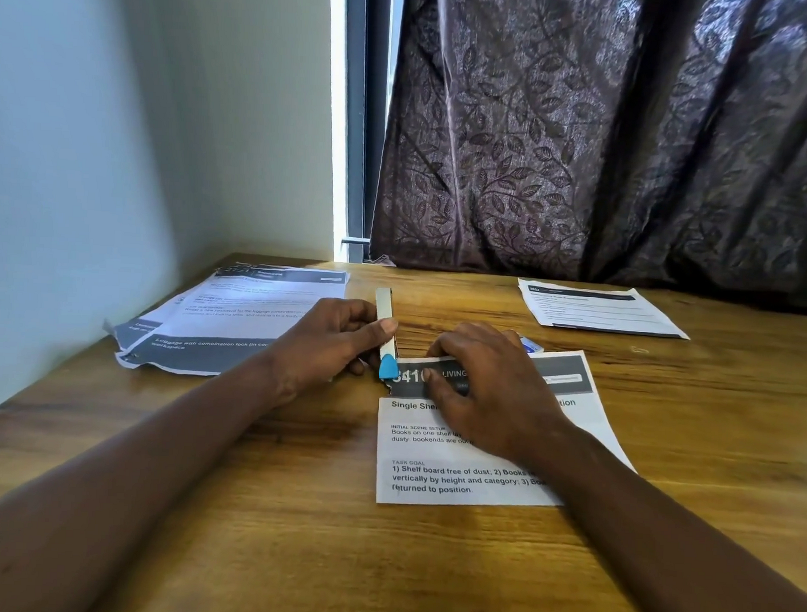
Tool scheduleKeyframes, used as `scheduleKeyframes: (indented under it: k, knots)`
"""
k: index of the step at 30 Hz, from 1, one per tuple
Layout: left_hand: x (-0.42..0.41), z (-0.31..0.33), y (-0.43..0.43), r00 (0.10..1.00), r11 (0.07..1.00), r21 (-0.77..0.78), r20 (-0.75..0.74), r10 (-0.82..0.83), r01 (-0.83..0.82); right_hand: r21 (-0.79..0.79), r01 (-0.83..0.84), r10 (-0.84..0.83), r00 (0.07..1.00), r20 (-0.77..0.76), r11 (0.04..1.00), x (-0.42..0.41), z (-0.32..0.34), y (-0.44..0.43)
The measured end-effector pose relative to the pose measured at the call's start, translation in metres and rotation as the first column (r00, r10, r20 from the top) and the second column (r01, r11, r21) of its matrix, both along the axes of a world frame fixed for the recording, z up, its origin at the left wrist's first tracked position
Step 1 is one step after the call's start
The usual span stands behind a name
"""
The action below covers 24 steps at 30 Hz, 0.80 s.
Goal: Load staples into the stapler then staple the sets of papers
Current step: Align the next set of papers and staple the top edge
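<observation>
My left hand (331, 339) grips a slim white stapler (385, 321) with a blue tip, which points down onto the top left corner of a printed paper set (436, 473) at the table's middle. My right hand (481, 392) lies flat on the top of that set, fingers spread, pressing it to the table. A small blue and white thing (531, 345) peeks out behind my right hand; what it is I cannot tell. A second paper set (234, 317) lies at the left. A third paper set (600, 309) lies at the back right.
The wooden table (291, 509) meets a pale wall on the left. A dark leaf-patterned curtain (607, 139) hangs behind the table's far edge, with a bright window strip (349, 118) beside it.
</observation>
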<state>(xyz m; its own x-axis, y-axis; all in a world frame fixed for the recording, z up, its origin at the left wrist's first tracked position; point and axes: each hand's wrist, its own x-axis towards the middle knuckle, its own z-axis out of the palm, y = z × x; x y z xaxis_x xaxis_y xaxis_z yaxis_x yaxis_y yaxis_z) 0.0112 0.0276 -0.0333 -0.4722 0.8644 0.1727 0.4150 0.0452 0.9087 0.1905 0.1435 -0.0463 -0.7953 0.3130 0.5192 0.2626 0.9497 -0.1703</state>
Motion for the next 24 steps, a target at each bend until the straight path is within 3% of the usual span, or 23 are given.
scheduleKeyframes:
  k: [6, 24]
  knots:
    - [-0.0032, 0.0038, -0.003, 0.997, 0.998, -0.048, 0.068, -0.037, 0.04, -0.001, 0.001, -0.001, 1.0, 0.012, 1.0, -0.0007, 0.0, 0.0001]
    - [0.0025, 0.0042, 0.0011, 0.998, 0.999, -0.016, 0.052, -0.03, 0.031, -0.015, 0.006, -0.006, 1.0, 0.013, 1.0, -0.0011, -0.0031, 0.0035]
